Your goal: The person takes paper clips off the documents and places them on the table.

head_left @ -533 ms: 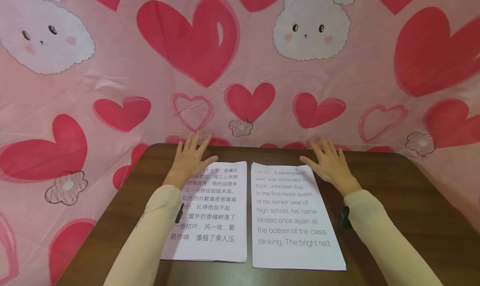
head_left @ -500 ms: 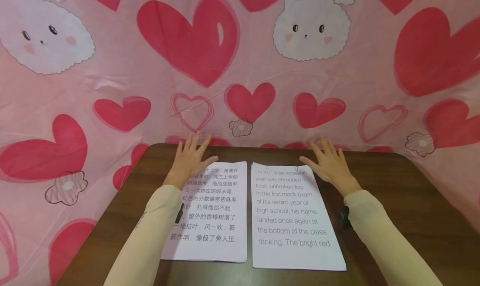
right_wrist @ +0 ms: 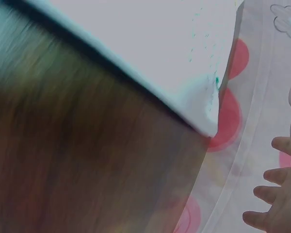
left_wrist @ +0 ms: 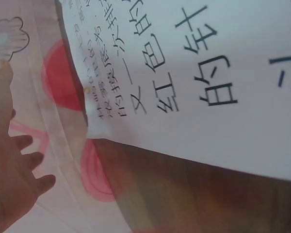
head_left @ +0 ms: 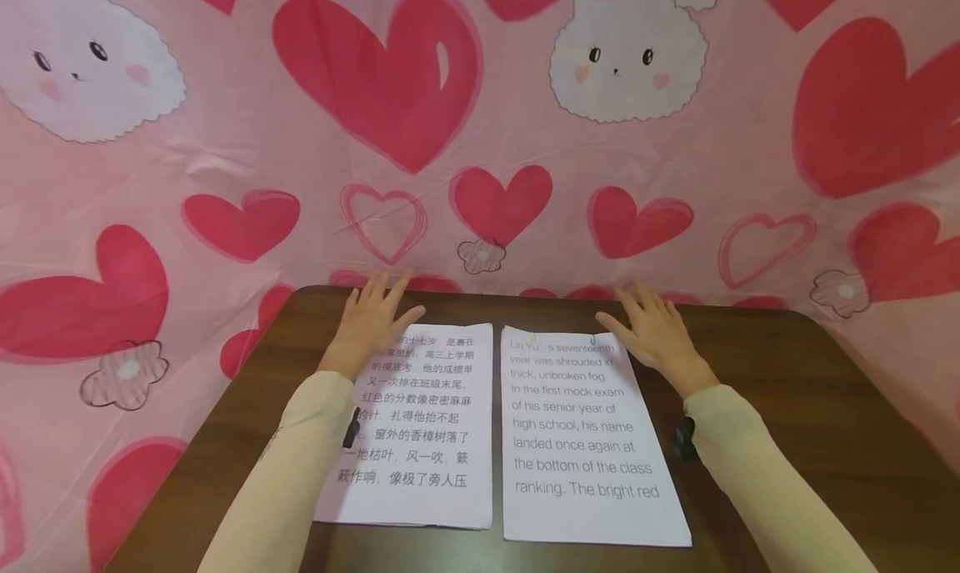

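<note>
released, spread fingers on left hand and right hand; chinese printout near left thumb, english printout near right.

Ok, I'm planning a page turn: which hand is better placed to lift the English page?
Probably the right hand: it is near the upper right corner of the English page, while the left hand is nearer the Chinese page. Both look empty.

Pink backdrop rises behind a dark wood-grain worktop, red hearts, white rabbits and sketched flowers dot it.
</note>
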`<state>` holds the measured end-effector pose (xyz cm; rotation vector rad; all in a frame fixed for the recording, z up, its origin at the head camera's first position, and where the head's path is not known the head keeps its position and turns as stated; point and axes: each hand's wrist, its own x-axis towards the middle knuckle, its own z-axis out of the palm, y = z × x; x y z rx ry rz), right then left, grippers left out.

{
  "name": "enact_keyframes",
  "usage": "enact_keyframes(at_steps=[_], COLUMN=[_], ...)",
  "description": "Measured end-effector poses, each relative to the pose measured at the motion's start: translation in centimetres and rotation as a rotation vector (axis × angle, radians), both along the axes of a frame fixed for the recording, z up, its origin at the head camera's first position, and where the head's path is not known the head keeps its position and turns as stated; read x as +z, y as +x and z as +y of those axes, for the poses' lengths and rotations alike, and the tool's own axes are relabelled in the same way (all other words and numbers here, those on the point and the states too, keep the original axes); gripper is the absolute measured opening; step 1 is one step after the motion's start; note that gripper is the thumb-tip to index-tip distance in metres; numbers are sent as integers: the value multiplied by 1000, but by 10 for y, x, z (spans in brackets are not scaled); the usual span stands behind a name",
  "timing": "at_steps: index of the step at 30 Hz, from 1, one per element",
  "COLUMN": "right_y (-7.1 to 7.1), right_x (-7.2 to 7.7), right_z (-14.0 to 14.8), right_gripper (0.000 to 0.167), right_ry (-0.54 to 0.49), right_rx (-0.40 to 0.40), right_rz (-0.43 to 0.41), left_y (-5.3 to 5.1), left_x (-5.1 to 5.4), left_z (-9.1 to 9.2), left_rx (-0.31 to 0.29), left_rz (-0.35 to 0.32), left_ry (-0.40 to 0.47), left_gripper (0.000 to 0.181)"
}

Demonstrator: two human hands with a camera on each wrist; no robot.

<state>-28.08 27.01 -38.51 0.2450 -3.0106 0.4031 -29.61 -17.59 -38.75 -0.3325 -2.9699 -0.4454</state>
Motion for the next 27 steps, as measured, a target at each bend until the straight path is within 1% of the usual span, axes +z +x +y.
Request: enact_keyframes(at_steps=[3, 6, 9, 14, 18, 22, 27], right_y=[-1, -3, -5, -9, -11, -11, -12], right_x=[2, 4, 6, 7, 7, 10, 8], right_z=[-9, -20, -31, -47, -61, -77, -101], right_gripper=[78, 69, 62, 56, 53, 51, 51], right_ry=[-15, -41, -91, -177, -206, -233, -279], right_rx=[21, 51, 75, 89, 96, 97, 99], right_rz=[80, 165, 199, 157, 115, 65, -12], left_y=[2, 4, 6, 5, 5, 6, 6], left_x=[-1, -3, -5, -9, -13, -16, -17], left_z=[-7, -13, -17, -21, -25, -31, -37], left_rx=[22, 39, 51, 70, 90, 111, 119], left_rz=[-6, -26, -50, -75, -86, -112, -141], left_ry=[48, 72, 84, 107, 118, 140, 176], left_gripper=[70, 67, 65, 64, 61, 58, 55])
